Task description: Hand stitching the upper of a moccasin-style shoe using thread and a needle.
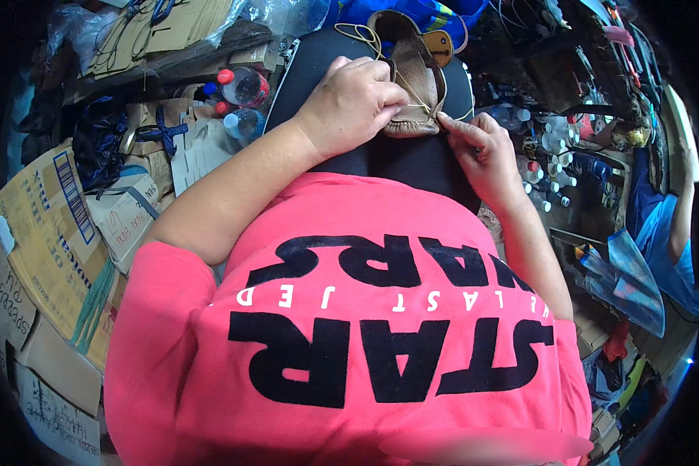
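Observation:
A brown leather shoe (418, 74) lies on my dark-clad lap, its gathered toe end toward me. My left hand (353, 101) is closed at the shoe's left side, its fingertips pinching a pale thread (417, 106) that runs across the toe opening. A loop of the same thread stands out beyond my left knuckles. At the right of the toe, my right hand (480, 146) pinches the thread between thumb and forefinger, close to the leather edge. Whether a needle is in those fingers is too small to tell. A tan leather piece (438, 48) sits behind the shoe.
Plastic bottles (243, 87) stand left of my lap; several small bottles (553, 167) crowd the right side. Cardboard boxes (50, 225) are stacked at the left. A blue bag (435, 14) lies beyond the shoe. Another person's arm (681, 213) shows at the far right.

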Available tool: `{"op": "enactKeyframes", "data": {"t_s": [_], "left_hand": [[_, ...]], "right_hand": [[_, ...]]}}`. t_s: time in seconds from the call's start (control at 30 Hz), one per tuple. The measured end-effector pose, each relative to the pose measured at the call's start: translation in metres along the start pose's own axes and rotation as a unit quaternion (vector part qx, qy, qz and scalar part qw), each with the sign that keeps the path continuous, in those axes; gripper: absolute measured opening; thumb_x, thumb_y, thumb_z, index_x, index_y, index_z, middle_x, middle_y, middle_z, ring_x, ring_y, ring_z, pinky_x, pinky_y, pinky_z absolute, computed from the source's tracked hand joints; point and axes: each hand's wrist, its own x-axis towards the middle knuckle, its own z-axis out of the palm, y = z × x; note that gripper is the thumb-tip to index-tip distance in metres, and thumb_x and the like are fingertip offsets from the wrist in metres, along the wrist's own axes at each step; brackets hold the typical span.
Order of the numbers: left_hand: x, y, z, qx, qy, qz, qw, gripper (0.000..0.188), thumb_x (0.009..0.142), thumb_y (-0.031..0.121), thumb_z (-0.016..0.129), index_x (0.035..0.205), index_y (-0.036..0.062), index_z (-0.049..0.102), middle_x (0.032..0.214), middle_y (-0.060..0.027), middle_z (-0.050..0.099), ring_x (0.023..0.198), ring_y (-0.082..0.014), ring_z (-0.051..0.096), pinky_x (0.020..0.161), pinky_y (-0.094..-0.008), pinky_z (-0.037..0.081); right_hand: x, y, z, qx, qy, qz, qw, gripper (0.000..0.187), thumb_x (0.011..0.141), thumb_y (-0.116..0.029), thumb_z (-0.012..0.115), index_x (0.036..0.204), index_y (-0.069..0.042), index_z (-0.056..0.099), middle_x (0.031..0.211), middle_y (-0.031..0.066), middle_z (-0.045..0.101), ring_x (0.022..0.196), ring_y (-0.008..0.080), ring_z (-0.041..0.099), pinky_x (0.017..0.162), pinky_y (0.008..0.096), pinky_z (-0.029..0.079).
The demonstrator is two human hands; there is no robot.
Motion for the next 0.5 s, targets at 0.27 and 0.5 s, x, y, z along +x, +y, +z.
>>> {"op": "enactKeyframes", "data": {"t_s": [0.27,0.5], "left_hand": [[0.002,-0.005,-0.003,0.036,-0.021,0.011,0.999,0.013,0.075,0.016,0.07,0.088,0.0191,0.072,0.074,0.0007,0.053,0.078,-0.0181,0.054,0.078,-0.0348,0.035],[0.004,-0.005,-0.003,-0.107,-0.031,-0.011,0.994,0.016,0.077,0.015,0.069,0.091,0.022,0.072,0.076,0.002,0.052,0.082,-0.0169,0.053,0.077,-0.0343,0.035]], "right_hand": [[0.013,0.013,-0.015,0.06,-0.052,-0.003,0.997,0.033,0.079,0.0,0.064,0.109,-0.014,0.07,0.078,0.0081,0.055,0.074,0.0198,0.057,0.068,0.0313,0.047],[0.014,0.015,-0.014,0.032,-0.048,-0.009,0.998,0.031,0.079,0.001,0.064,0.106,-0.013,0.071,0.077,0.006,0.054,0.076,0.0201,0.055,0.071,0.0307,0.046]]}}
